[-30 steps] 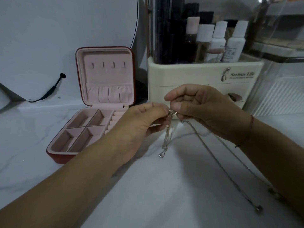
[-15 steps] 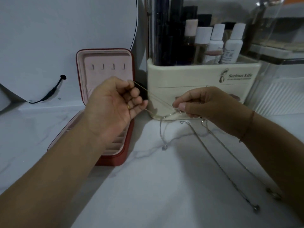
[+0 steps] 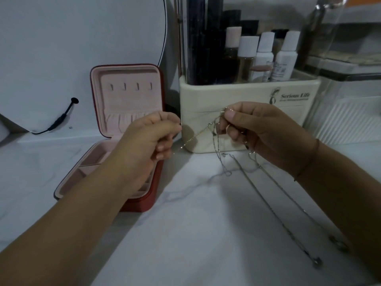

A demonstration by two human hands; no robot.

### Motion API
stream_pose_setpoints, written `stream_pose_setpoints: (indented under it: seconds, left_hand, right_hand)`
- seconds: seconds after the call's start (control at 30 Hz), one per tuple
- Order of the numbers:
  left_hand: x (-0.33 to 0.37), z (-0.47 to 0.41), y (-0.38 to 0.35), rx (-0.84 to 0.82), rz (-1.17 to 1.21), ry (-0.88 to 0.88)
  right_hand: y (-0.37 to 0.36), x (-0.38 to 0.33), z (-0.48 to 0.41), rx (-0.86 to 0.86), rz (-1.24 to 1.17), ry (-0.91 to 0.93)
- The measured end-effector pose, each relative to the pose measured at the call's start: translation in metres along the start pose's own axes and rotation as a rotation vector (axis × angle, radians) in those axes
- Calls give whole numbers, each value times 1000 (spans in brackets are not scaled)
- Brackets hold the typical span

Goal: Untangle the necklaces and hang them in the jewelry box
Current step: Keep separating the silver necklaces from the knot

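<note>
Just right of the jewelry box (image 3: 127, 100), the left hand (image 3: 148, 145) pinches a gold chain (image 3: 195, 135) taut. The right hand (image 3: 257, 131) pinches the tangled necklaces (image 3: 217, 145), loose lengths trailing on the table (image 3: 195, 219). Risk: hard pulling may tighten the knot.

In front of you, the cream organizer box (image 3: 237, 93) carries the words "Serious Life" (image 3: 295, 95) in dark script on its front, upper right. Just left of them you see a small dark logo (image 3: 275, 96), a slim figure in outline. A smaller line of print runs under the words, too fine to read. The white bottle (image 3: 285, 58) inside has a printed label, also too small to read.
</note>
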State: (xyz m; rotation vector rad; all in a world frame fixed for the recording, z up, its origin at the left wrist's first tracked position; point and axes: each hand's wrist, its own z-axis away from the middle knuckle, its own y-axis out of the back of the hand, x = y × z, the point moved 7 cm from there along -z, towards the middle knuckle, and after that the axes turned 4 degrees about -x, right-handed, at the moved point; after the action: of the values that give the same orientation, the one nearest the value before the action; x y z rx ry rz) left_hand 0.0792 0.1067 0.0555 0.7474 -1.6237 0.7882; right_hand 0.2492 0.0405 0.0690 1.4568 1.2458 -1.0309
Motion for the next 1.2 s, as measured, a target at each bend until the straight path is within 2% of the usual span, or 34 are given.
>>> stream_pose_setpoints:
  seconds: [0.1,0.2,0.27,0.7,1.03,1.2]
  left_hand:
    - [-1,3,-4,-21,-120,-43]
    - [-2,4,-7,-31,-317,-84]
    - [-4,6,-10,-46,-365,-96]
    - [-9,12,-25,-44,-294,-115]
    - [-8,12,-26,-49,-166,-102]
    - [-7,13,-28,-74,-125,-96]
  right_hand:
    - [-2,-4,1,8,-87,23]
    - [-4,-6,1,-8,-81,36]
    - [-6,-6,2,-24,-69,40]
    - [-22,-5,4,-63,134,77]
    - [-9,-11,5,39,56,114]
    - [-10,-13,5,32,40,120]
